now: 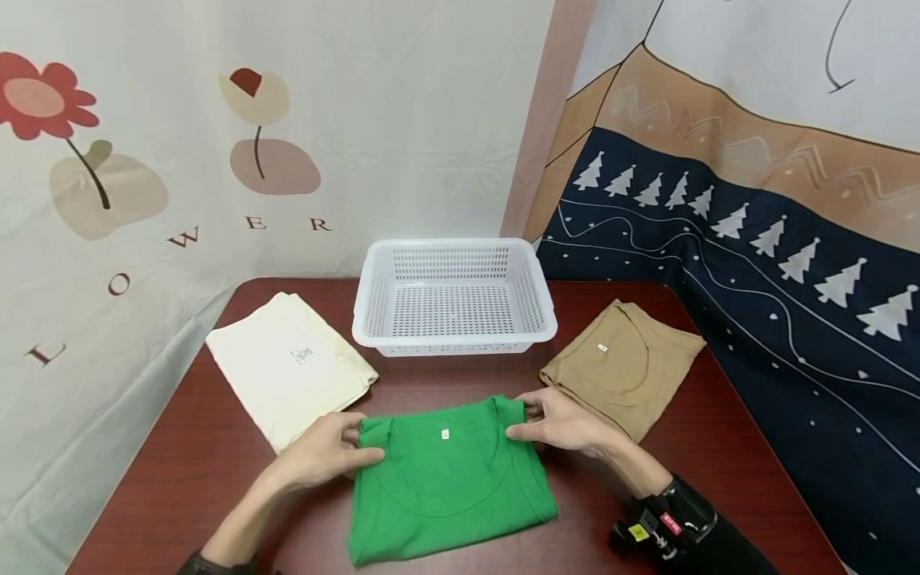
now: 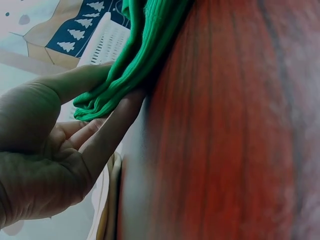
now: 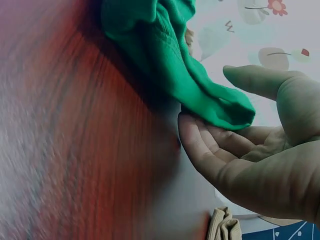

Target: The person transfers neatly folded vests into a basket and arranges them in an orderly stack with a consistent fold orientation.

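A folded green T-shirt [image 1: 446, 487] with a small white neck label lies at the front middle of the table, its far edge a little raised. My left hand [image 1: 323, 451] pinches its far left corner. In the left wrist view, that hand [image 2: 65, 135] has the thumb on top of the green cloth [image 2: 125, 75] and fingers beneath. My right hand [image 1: 564, 419] is at the far right corner. In the right wrist view, the right hand's fingers [image 3: 215, 145] lie under the cloth [image 3: 185, 80], while the thumb stands apart above it.
Behind the T-shirt stands a white perforated plastic basket [image 1: 454, 345]. A folded cream garment [image 1: 287, 359] lies to the left, and a folded tan shirt [image 1: 618, 367] to the right, close by my right hand. Printed curtains [image 1: 402, 120] hang behind the dark red table [image 1: 172, 479].
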`<state>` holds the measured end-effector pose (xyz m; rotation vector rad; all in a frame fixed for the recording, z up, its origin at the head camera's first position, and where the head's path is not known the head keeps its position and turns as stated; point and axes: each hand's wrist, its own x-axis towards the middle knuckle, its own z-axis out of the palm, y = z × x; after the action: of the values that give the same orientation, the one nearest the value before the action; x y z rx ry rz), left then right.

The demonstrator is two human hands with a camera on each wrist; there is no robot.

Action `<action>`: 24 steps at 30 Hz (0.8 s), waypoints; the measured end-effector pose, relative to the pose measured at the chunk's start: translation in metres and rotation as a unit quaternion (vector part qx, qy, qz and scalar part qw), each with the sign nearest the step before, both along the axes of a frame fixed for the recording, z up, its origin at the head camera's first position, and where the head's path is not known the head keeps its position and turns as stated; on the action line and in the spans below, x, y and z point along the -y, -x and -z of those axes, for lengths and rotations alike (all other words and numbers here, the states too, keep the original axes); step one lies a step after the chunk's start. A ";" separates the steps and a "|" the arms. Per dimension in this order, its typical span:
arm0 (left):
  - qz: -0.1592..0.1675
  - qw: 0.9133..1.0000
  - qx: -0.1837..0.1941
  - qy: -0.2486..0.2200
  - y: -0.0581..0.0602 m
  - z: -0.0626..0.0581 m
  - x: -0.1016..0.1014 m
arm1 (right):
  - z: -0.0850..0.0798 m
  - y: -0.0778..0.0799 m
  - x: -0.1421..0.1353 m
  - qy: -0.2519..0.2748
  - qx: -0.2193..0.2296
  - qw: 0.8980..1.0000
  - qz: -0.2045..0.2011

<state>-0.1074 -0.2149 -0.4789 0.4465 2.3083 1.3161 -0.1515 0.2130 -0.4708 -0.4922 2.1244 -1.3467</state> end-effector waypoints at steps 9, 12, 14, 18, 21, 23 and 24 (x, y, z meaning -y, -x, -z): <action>0.009 0.999 0.019 -0.036 0.001 0.000 -0.003 | 0.001 -0.009 0.003 0.017 0.009 1.000 -0.022; 0.009 0.998 0.024 -0.049 0.001 0.000 -0.003 | 0.001 -0.012 0.003 0.020 0.014 0.999 -0.024; 0.008 0.999 0.016 -0.050 0.001 0.000 -0.004 | 0.002 -0.014 0.004 0.023 0.021 0.999 -0.023; -0.002 0.999 -0.009 -0.035 0.001 0.000 -0.004 | 0.004 -0.018 0.006 0.032 0.039 0.999 -0.019; -0.007 0.999 -0.015 -0.029 0.002 0.000 -0.005 | 0.006 -0.019 0.007 0.035 0.040 0.999 -0.010; -0.010 0.999 -0.012 -0.028 0.003 0.001 -0.005 | 0.008 -0.020 0.008 0.032 0.040 0.999 0.000; -0.011 1.000 -0.009 -0.027 0.003 0.001 -0.005 | 0.009 -0.020 0.008 0.027 0.039 0.999 0.008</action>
<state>-0.1103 -0.2103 -0.4797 0.4534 2.3036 1.3934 -0.1312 0.2052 -0.4793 -0.4377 2.0377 -1.4117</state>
